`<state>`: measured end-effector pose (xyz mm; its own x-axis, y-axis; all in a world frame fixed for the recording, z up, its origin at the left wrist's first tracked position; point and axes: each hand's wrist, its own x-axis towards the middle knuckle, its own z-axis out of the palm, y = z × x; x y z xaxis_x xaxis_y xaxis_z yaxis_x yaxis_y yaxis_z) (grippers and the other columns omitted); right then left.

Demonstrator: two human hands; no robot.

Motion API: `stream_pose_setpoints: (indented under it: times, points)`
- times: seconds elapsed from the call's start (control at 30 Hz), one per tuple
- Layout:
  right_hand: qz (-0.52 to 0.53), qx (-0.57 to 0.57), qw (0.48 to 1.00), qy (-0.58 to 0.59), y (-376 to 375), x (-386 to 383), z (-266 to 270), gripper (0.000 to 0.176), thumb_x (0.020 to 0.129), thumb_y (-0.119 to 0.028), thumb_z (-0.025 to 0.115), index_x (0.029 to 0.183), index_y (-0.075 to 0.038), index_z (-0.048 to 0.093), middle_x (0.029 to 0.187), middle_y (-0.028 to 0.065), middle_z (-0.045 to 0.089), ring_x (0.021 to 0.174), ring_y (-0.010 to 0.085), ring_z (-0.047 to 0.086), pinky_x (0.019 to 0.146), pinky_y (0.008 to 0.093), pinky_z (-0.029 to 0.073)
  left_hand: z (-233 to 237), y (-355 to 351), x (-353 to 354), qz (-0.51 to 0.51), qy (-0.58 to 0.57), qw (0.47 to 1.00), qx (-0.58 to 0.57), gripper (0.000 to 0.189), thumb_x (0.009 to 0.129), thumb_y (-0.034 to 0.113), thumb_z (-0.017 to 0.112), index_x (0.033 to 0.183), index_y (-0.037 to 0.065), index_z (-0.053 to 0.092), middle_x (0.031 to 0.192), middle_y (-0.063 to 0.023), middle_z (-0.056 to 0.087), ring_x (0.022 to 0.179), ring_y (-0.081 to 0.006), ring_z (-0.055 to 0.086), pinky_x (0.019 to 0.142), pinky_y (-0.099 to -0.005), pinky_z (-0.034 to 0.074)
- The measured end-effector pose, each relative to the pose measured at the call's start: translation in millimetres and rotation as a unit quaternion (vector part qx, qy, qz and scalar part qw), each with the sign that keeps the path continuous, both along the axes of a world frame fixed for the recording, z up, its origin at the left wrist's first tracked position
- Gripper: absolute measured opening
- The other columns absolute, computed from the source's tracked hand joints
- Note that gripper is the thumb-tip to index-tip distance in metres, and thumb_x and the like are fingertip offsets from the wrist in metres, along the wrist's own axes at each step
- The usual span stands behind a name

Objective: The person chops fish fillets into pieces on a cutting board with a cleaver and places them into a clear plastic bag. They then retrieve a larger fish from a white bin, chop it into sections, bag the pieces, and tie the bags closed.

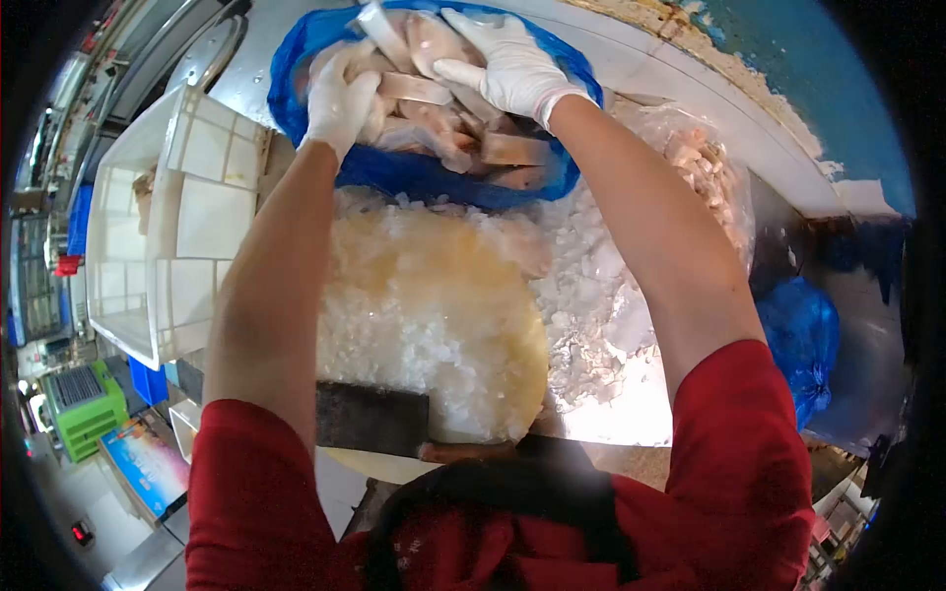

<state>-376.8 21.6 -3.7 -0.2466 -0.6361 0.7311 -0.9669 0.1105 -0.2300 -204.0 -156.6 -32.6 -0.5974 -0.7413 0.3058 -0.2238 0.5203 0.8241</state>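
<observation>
A blue plastic bag [394, 175] lies wide at the top of the view, full of pale pinkish pieces [517, 150] that look like cut fish or meat. My left hand [338, 101], in a white glove, is inside its left side with fingers curled against the pieces. From the right, my white-gloved right hand [512, 74] reaches in, thumb and fingers on either side of a pale piece [434, 44]. Closer to me is a round yellowish chopping board [527, 325] strewn with crushed ice [419, 335]. A dark-bladed cleaver [372, 418] lies on its near edge.
Loose ice [591, 325] covers the metal counter right of the board. A clear bag of pinkish pieces [705, 163] lies beyond my right forearm. White plastic crates [163, 256] stand at left. A tied blue bag [800, 335] sits at far right, below a worn wall [838, 89].
</observation>
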Motion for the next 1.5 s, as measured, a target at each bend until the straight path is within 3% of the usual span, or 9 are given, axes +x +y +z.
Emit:
stream_pose_setpoints:
  times: [0.1, 0.17, 0.3, 0.7, 0.9, 1.03, 1.1, 1.3, 1.5]
  points:
    - [-0.225, -0.299, 0.892, 0.253, 0.0, 23.5, 3.8, 0.029, 0.098, -0.029, 0.057, 0.092, -0.003, 0.067, 0.067, 0.0023, 0.062, 0.053, 0.0122, 0.057, 0.048, 0.0265, 0.044, 5.3, -2.2, 6.8, -0.034, -0.123, 0.992, -0.013, 0.034, 0.086, 0.011, 0.064, 0.120, 0.004, 0.064, 0.105, -0.0091, 0.066, 0.096, -0.0188, 0.064, 0.085, -0.0314, 0.053]
    - [0.000, 0.131, 0.989, -0.069, 68.2, 31.8, 9.9, 0.063, 0.084, -0.046, 0.072, 0.137, -0.016, 0.058, 0.124, 0.0216, 0.061, 0.116, 0.0370, 0.057, 0.101, 0.0416, 0.046, 18.0, 0.0, 16.1, -0.088, -0.136, 0.985, 0.056, 0.038, 0.086, 0.012, 0.064, 0.124, 0.004, 0.063, 0.102, -0.0096, 0.067, 0.088, -0.0204, 0.066, 0.084, -0.0334, 0.053]
    - [-0.025, 0.433, 0.865, -0.254, 148.6, 87.1, 8.0, 0.053, 0.083, -0.035, 0.073, 0.125, -0.003, 0.063, 0.101, 0.0262, 0.067, 0.098, 0.0391, 0.066, 0.086, 0.0434, 0.052, 45.8, 51.1, 39.4, -0.051, -0.204, 0.958, -0.197, 0.039, 0.086, 0.010, 0.064, 0.124, 0.001, 0.061, 0.105, -0.0162, 0.068, 0.094, -0.0306, 0.067, 0.086, -0.0401, 0.052]
    - [0.010, 0.330, 0.656, -0.679, 194.3, 98.0, -29.8, 0.054, 0.074, -0.024, 0.079, 0.121, 0.000, 0.065, 0.097, 0.0069, 0.072, 0.082, 0.0233, 0.064, 0.077, 0.0385, 0.052, 8.1, 173.6, 69.8, -0.328, -0.170, 0.892, -0.262, 0.046, 0.081, 0.005, 0.059, 0.127, 0.004, 0.061, 0.121, -0.0206, 0.061, 0.104, -0.0386, 0.060, 0.089, -0.0473, 0.048]
    - [0.038, 0.282, 0.765, -0.578, 194.4, 102.2, -23.2, 0.048, 0.079, -0.030, 0.079, 0.114, 0.001, 0.068, 0.104, 0.0107, 0.071, 0.100, 0.0197, 0.064, 0.089, 0.0338, 0.049, 6.1, 212.4, 44.4, -0.385, -0.127, 0.862, -0.306, 0.049, 0.077, 0.015, 0.067, 0.124, 0.000, 0.061, 0.108, -0.0204, 0.065, 0.096, -0.0397, 0.062, 0.084, -0.0462, 0.050]
    - [0.095, 0.241, 0.654, -0.711, 204.2, 66.5, -14.3, 0.031, 0.086, -0.018, 0.071, 0.111, 0.001, 0.067, 0.098, 0.0127, 0.071, 0.079, 0.0218, 0.070, 0.066, 0.0363, 0.058, 20.2, 206.5, 20.5, -0.419, -0.375, 0.800, -0.209, 0.036, 0.074, 0.023, 0.073, 0.104, 0.004, 0.069, 0.103, -0.0195, 0.066, 0.093, -0.0389, 0.063, 0.084, -0.0435, 0.051]
    - [-0.101, 0.286, 0.901, -0.309, 190.8, 29.3, -18.6, 0.030, 0.088, -0.017, 0.063, 0.113, 0.000, 0.067, 0.104, 0.0167, 0.071, 0.091, 0.0323, 0.070, 0.082, 0.0430, 0.056, 2.0, 207.0, 24.8, -0.431, -0.343, 0.812, -0.196, 0.025, 0.073, 0.021, 0.075, 0.090, 0.004, 0.068, 0.098, -0.0193, 0.067, 0.092, -0.0379, 0.064, 0.084, -0.0434, 0.052]
    - [-0.220, 0.274, 0.933, -0.074, 150.8, -21.7, -45.0, 0.038, 0.078, -0.027, 0.068, 0.110, -0.006, 0.067, 0.114, 0.0193, 0.067, 0.117, 0.0380, 0.060, 0.111, 0.0587, 0.030, 12.4, 233.4, 37.3, -0.245, -0.267, 0.932, 0.036, 0.019, 0.077, 0.008, 0.076, 0.092, 0.003, 0.066, 0.097, -0.0139, 0.071, 0.088, -0.0306, 0.067, 0.080, -0.0337, 0.052]
    - [-0.033, 0.104, 0.909, -0.402, 188.1, -40.7, -44.3, 0.060, 0.073, -0.026, 0.075, 0.129, -0.009, 0.061, 0.111, 0.0228, 0.067, 0.110, 0.0400, 0.063, 0.102, 0.0465, 0.043, 46.2, 222.7, 95.9, -0.198, -0.054, 0.880, 0.429, 0.036, 0.085, 0.021, 0.072, 0.114, 0.000, 0.065, 0.111, -0.0054, 0.071, 0.095, -0.0156, 0.064, 0.079, -0.0273, 0.048]
